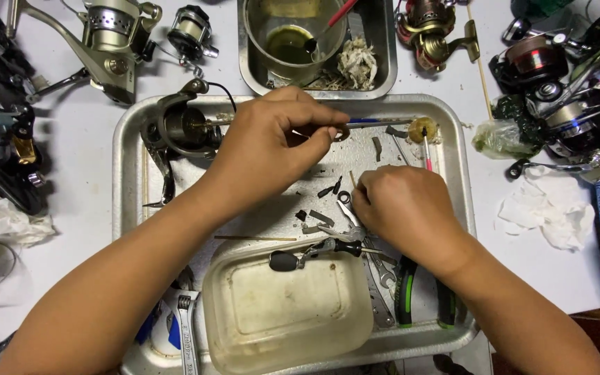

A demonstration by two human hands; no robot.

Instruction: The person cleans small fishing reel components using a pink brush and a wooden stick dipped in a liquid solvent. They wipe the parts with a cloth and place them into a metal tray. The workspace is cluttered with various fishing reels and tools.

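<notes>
The left hand (269, 149) hangs over the far half of the metal tray (453, 208), its grip pinched together on a small ring-shaped part (342, 133) held at the fingertips. That ring sits on a thin shaft (373, 123) whose long axis runs left to right, parallel to the tray's far edge, from the stripped spinning reel body (178, 128) in the far left corner toward a yellowish sponge-like wad (423, 128) near the far right corner.

The right hand (404, 212) rests lower, near the tray's middle, knuckles up; its fingers curl down among small dark screws and bits (328, 189), and whether they pinch anything I cannot tell. The left hand is the nearer one to the ring.

Between the forearms, at the tray's near edge, lies an upturned cloudy plastic lid (286, 312) with a reel handle (314, 253) across its rim, wrenches (380, 278) just beside. More reels crowd the desk (92, 139) outside the tray.
</notes>
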